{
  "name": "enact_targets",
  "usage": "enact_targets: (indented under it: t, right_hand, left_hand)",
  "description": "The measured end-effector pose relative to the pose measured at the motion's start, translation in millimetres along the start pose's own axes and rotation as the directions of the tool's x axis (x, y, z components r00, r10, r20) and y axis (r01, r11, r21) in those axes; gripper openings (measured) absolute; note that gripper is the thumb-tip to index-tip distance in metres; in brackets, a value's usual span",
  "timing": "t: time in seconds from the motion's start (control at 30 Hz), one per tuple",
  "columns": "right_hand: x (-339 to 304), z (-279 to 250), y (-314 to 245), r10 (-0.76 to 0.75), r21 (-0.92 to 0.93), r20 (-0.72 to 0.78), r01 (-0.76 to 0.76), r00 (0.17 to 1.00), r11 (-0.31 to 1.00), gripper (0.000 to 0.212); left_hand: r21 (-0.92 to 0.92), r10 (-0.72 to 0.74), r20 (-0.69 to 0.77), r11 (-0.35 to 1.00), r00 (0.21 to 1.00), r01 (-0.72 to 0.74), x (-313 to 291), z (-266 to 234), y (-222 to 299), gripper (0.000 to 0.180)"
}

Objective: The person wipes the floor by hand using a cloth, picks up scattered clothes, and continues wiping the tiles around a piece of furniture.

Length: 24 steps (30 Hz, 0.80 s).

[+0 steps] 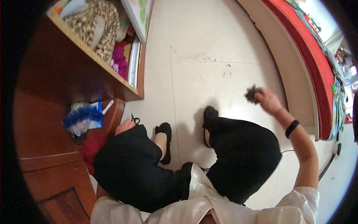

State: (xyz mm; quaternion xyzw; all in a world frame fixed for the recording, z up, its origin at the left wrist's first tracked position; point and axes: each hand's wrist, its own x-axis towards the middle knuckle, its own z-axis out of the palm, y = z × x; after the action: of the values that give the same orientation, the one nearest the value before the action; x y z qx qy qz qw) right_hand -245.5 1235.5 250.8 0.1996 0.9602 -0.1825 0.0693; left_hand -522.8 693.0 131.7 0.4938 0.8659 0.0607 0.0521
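Beside my left knee, my left hand is closed, its fingers partly hidden by the black trouser leg. From it sticks out a small black looped thing that looks like scissors. A bundle of dark red yarn or knit lies next to that knee. Out to the right, above the floor, my right hand pinches a dark grey, ragged clump. The clump is blurred, and I cannot tell its material.
An open wooden cabinet with clothes inside stands at left. On a low ledge lie a blue tinsel-like bundle and a white-handled thing. Dark scraps are scattered on the tiled floor. A red-edged bed runs along the right.
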Motion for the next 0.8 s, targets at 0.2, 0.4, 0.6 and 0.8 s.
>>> enact_targets:
  t: [0.2, 0.4, 0.6, 0.8]
  right_hand:
    - [-48, 139, 23, -0.150, 0.240, 0.394, 0.056, 0.907, 0.969, 0.038]
    - [24, 295, 109, -0.598, 0.252, 0.555, 0.568, 0.579, 0.784, 0.030]
    - [276, 137, 48, -0.075, 0.137, -0.129, 0.093, 0.989, 0.986, 0.028]
    - [220, 88, 49, 0.151, 0.331, -0.627, 0.086, 0.765, 0.940, 0.035]
  left_hand:
    - [-0.020, 0.265, -0.101, 0.963, 0.959, -0.269, 71, -28, -2, 0.010]
    - [-0.124, 0.367, -0.141, 0.915, 0.919, -0.384, 190, 17, 21, 0.006]
    - [-0.184, 0.276, -0.145, 0.936, 0.950, -0.300, 222, 25, 6, 0.009]
    - [-0.332, -0.042, -0.252, 0.942, 0.967, -0.046, 216, 45, -12, 0.011]
